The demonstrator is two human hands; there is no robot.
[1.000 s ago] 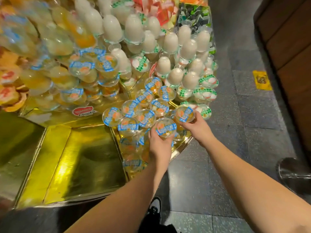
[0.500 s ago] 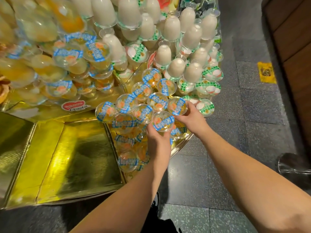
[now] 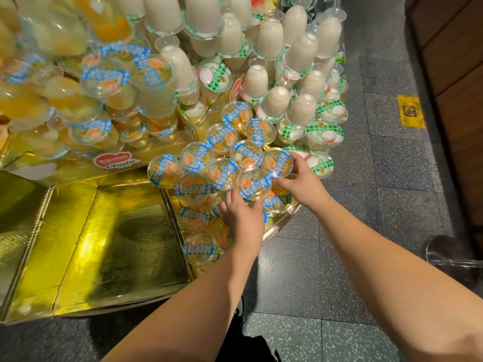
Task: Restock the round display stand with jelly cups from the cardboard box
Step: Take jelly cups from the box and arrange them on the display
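Far left, the gold-lined tray [image 3: 125, 246] of the display stand [image 3: 285, 220] sits bare and shiny, and it lies closer under the camera than it did a second ago, as the view has pushed forward and tipped down. Above it, the heap of blue-labelled cups [image 3: 104, 82] fills more of the upper left than before, blurred at the edge, with a red logo sticker [image 3: 116, 161] on the gold wall beneath.

Moving in to the middle: the cluster of peach jelly cups [image 3: 222, 152] stands lid-up, rims touching, in the same packed arrangement as half a second ago. The left hand [image 3: 244, 218] is still under the near cup [image 3: 254, 183], fingers curled up around its base and gripping it from below; this cup sits at the front of the cluster, touching its neighbours, much as it did a second back.

Just right, the right hand [image 3: 303, 182] keeps its pinch on the second cup [image 3: 277, 163], thumb and fingers curled round the rim. That cup now stands tucked against the row beside it, a little further in than a second ago.

Further right, green-labelled cups [image 3: 324, 131] and white upturned cups [image 3: 300, 108] crowd the next section. Beyond them, grey speckled floor [image 3: 392, 178] with a yellow marker [image 3: 410, 111].
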